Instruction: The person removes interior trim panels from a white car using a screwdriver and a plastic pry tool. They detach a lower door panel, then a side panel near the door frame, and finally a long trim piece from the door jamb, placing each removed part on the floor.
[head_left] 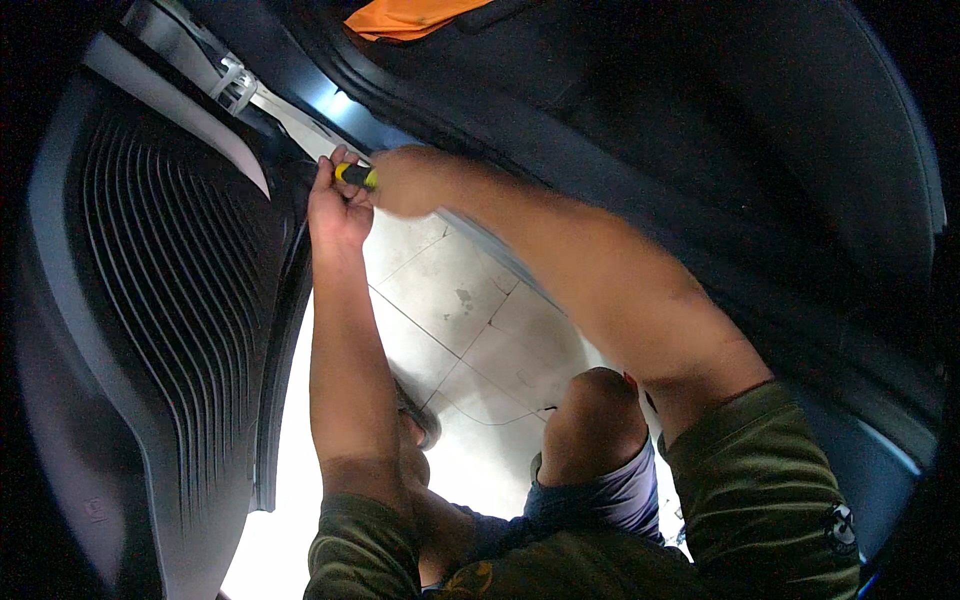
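Observation:
A tool handle (356,176) in yellow and black, probably a screwdriver's, lies between my two hands at the hinge side of an open car door (180,290). My right hand (403,182) is closed around its right end. Close against its left end is my left hand (342,208), with thumb and fingers curled together; what they grip is hidden. The tool's working end cannot be made out. Both hands are in the narrow gap between the door's edge and the car body.
A metal door hinge or check bracket (236,86) sits above my left hand. The dark car sill and interior (640,160) run along the right. Orange cloth or plastic (410,18) shows at the top. Light floor tiles (450,320) lie below, near my bent knee (597,415).

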